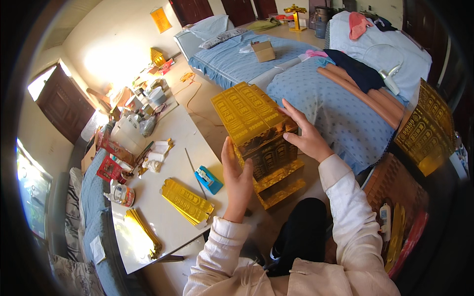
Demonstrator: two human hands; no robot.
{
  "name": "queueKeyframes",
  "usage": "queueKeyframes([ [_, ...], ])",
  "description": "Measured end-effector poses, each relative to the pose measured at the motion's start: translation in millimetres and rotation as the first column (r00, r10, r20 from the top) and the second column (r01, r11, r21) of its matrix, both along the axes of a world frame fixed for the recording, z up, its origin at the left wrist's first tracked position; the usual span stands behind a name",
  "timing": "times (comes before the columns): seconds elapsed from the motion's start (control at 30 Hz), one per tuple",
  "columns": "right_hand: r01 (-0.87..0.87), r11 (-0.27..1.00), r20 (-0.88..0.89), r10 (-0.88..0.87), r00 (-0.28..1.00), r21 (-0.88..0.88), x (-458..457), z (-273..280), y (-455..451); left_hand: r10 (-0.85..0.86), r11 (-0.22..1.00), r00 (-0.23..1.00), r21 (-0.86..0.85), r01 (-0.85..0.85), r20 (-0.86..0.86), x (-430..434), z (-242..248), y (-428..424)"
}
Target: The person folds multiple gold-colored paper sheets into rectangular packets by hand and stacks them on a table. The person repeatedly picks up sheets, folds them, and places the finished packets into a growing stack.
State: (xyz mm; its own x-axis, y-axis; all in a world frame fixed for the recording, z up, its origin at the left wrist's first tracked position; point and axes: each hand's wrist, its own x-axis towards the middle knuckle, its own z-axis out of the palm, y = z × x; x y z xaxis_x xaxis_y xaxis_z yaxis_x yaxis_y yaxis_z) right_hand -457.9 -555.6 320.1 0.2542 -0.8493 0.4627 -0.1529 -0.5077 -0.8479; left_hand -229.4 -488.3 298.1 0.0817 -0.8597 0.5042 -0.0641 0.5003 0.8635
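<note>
A box-shaped structure of gold foil card (247,111), embossed with characters, stands upright before me beside the table. Its wide top block sits over narrower stepped tiers (283,185) near the floor. My left hand (237,177) lies against the block's near left side, thumb raised. On the opposite side, my right hand (305,133) has its thumb on the dark, shiny side face and its fingers along the upper right edge. The block is held between both palms; the left fingertips' contact is partly hidden.
Flat gold card strips (187,201), a bundle of gold strips (142,231), a blue box (208,179) and a clear jar (123,195) lie on the white table (177,240). A blue-covered bed (292,88) stands beyond. Another gold piece (426,133) is at right.
</note>
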Motion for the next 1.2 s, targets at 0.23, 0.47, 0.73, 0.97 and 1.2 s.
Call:
queueKeyframes([
  [0.23,0.265,0.950,0.168,-0.238,0.957,-0.167,-2,-28,38,0.001,1.000,0.999,0.022,0.000,-0.046,12,-14,11],
  [0.47,0.304,0.952,0.232,-0.289,0.929,-0.032,35,-94,100,0.090,0.987,0.996,0.133,-0.089,-0.004,48,-55,76],
  [0.73,0.038,0.999,0.066,-0.036,0.997,-0.027,101,-100,146,0.235,0.906,0.972,0.365,-0.214,-0.016,105,-93,160],
  [0.97,-0.129,0.990,-0.094,0.124,0.988,-0.050,165,-101,162,0.322,0.865,0.942,0.435,-0.251,-0.097,136,-92,189],
  [1.2,-0.129,0.984,-0.320,0.085,0.944,-0.120,221,-96,167,0.350,0.853,0.913,0.473,-0.219,-0.209,168,-108,207],
])
